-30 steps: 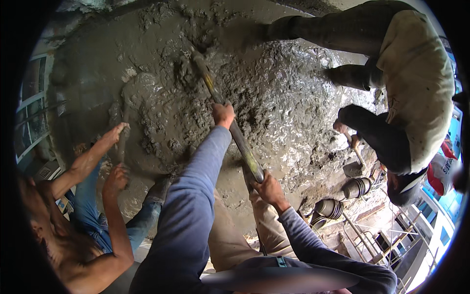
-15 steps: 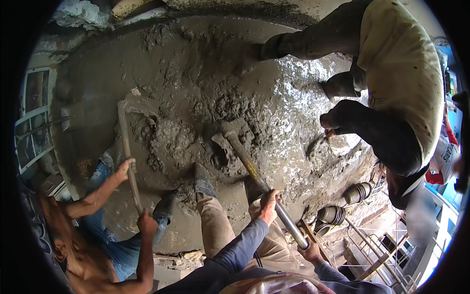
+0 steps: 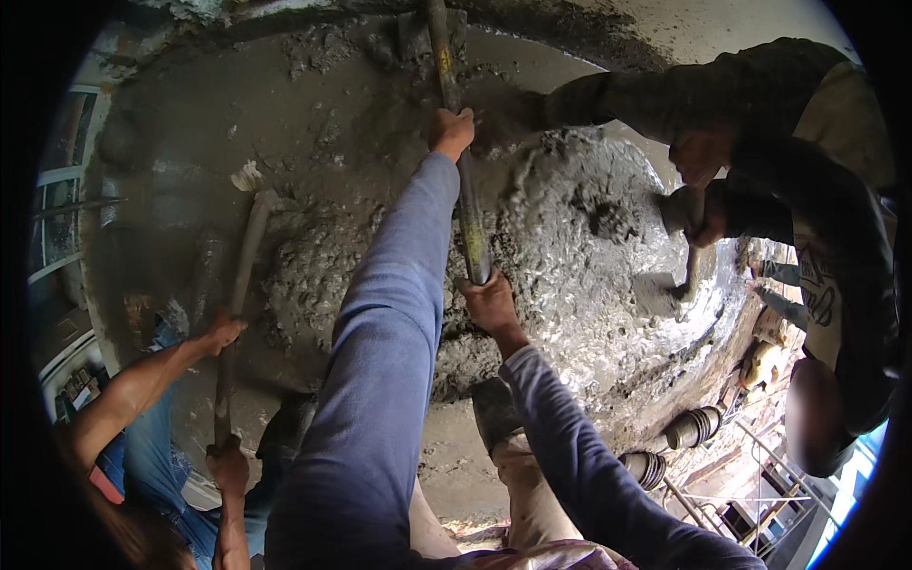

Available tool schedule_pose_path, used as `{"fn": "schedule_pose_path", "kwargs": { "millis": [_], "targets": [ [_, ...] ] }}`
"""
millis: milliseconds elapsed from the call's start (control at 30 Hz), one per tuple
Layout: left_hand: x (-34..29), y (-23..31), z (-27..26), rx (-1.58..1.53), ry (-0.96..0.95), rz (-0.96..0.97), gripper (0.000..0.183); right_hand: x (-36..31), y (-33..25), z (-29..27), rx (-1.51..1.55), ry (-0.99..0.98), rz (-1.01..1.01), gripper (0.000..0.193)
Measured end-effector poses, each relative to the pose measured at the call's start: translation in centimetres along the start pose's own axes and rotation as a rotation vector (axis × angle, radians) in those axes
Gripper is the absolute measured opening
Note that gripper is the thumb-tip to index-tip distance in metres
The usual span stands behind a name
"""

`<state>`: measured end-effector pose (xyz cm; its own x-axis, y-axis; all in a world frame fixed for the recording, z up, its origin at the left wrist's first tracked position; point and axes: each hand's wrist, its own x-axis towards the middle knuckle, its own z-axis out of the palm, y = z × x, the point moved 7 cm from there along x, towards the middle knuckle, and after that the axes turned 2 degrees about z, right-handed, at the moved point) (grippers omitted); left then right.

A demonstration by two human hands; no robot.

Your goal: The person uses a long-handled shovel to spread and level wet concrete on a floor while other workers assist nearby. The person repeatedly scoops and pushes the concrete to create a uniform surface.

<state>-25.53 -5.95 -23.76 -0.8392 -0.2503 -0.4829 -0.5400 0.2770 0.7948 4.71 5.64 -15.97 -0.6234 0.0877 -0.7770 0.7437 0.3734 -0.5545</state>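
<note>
Both my arms stretch forward over a bed of wet grey cement mix [image 3: 323, 218]. My left hand [image 3: 452, 133] is wrapped around the upper-middle of a long hoe handle. Lower down, close to the handle's near end, my right hand [image 3: 490, 302] is closed on it too. The hoe [image 3: 471, 214] points away from me, its yellow-marked shaft nearly straight up the view. Its blade [image 3: 418, 40] reaches the far edge of the mix, partly hidden behind the shaft. My dark boot [image 3: 496, 413] stands in the mix below my right forearm.
At the left, a co-worker's hands grip another hoe [image 3: 242, 275] in the mix. On the right, a bent-over person works with a hoe [image 3: 692, 256]. Stacked buckets [image 3: 693, 427] and metal rods [image 3: 760, 456] lie lower right. A window frame [image 3: 62, 176] borders the left.
My hands and hoe have swung forward from near my legs to the far edge of the mix. The right co-worker has bent lower, with a hoe now visible; the left co-worker's hoe has shifted down.
</note>
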Motion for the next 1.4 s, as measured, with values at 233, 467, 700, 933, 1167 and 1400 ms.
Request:
{"fn": "schedule_pose_path", "kwargs": {
  "millis": [233, 467, 700, 933, 1167, 1400],
  "targets": [
    [-15.3, -4.4, 3.4, -0.022, -0.127, -0.182, 0.036, -15.3, 6.8, -5.9, -0.133, 0.032, 0.16, 0.072],
    [-38.5, -9.9, 7.0, -0.243, -0.302, -0.457, 0.025, -36.6, 11.8, -11.5, -0.291, 0.031, 0.368, 0.072],
    [-65.2, -16.1, 4.1, -0.628, -0.331, -1.223, 0.017, -55.4, 18.4, -17.6, -0.611, -0.066, 0.423, 0.055],
    [-62.1, -11.2, -2.0, -0.832, -0.208, -1.288, 0.022, -53.4, 20.1, -14.8, -0.5, -0.084, 0.401, 0.057],
    [-26.1, -10.1, -18.7, -0.627, 0.106, -0.578, 0.024, -26.3, 3.2, 0.0, -0.439, -0.162, -0.14, 0.045],
    [-21.8, -16.8, -19.1, -0.319, 0.148, -0.633, 0.026, -22.8, 1.6, 3.6, -0.344, -0.262, -0.004, 0.045]
  ]
}}
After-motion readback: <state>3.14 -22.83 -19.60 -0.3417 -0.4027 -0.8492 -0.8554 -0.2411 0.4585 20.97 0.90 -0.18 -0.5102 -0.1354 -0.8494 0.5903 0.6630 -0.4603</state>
